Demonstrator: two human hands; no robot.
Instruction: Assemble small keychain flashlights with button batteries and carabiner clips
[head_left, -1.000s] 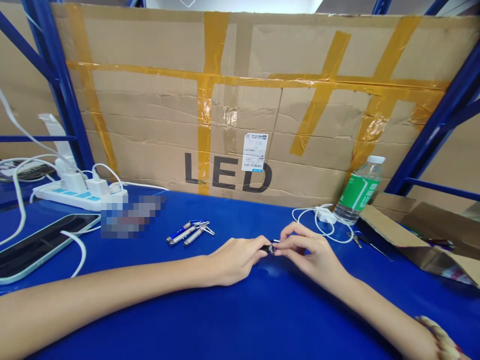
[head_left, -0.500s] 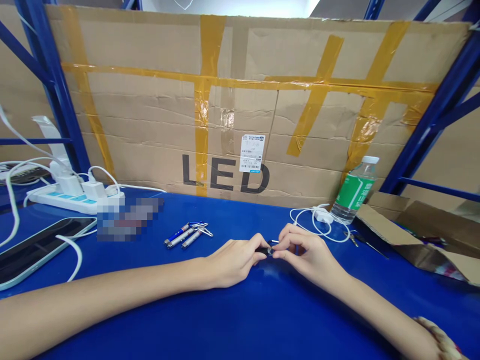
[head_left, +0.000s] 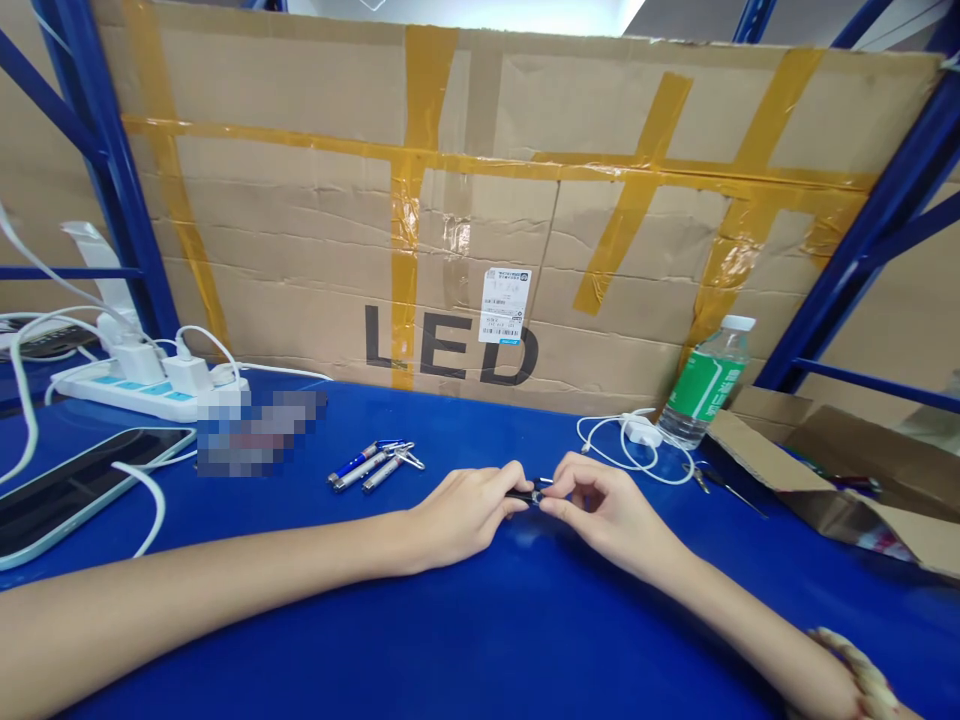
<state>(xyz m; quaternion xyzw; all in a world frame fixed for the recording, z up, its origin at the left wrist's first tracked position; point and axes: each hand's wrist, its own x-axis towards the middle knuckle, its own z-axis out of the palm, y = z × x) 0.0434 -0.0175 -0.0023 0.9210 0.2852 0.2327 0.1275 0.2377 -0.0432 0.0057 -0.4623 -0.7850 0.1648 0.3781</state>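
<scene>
Both of my hands meet low on the blue table [head_left: 480, 640]. My left hand [head_left: 461, 515] is closed around a small dark pen-shaped light [head_left: 525, 494], of which only the tip shows. My right hand [head_left: 604, 510] pinches the end of that same light, fingers curled. Three similar little keychain lights [head_left: 373, 464], blue and silver with clips, lie in a bunch on the table to the left of my left hand.
A taped cardboard sheet marked LED [head_left: 480, 220] stands at the back. A power strip with chargers [head_left: 142, 385] and a tablet on a white cable [head_left: 75, 485] lie at left. A green-labelled bottle [head_left: 705, 385], a white charger cable [head_left: 637, 440] and an open carton [head_left: 847, 480] are at right.
My hands have stayed together on the small light, with only a slight shift of the fingers. The view has drifted a little.
</scene>
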